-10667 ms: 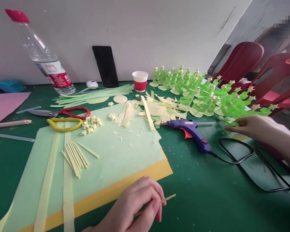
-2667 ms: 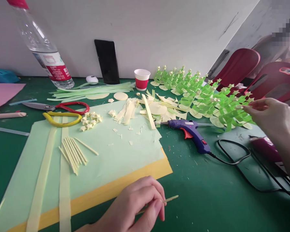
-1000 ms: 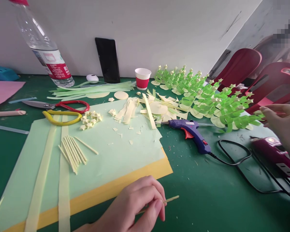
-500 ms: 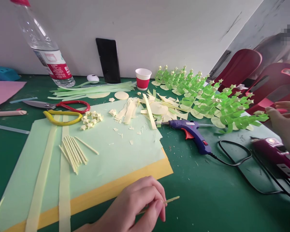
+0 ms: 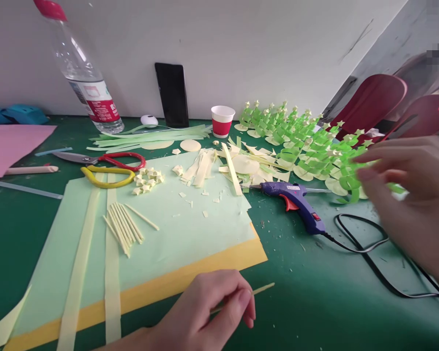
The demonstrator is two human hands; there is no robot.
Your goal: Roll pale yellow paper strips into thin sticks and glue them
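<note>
My left hand is closed around a thin pale-green paper stick at the bottom centre, over the front edge of the paper sheets. At the right, my right hand hangs in the air, slightly blurred, fingers apart and nothing visible in them. It partly covers the rows of green paper plants with star tops. Rolled pale sticks lie on the light-green sheet, with small folded stars above them. A purple glue gun lies right of the sheet.
Red and yellow scissors, paper scraps and green strips lie around the sheet. Along the wall stand a bottle, a phone and a paper cup. A black cable curls at the right.
My right hand has moved left, in front of the plants' near end. My left hand keeps hold of the stick. The view has shifted slightly, and the purple-red device at the right is out of sight.
</note>
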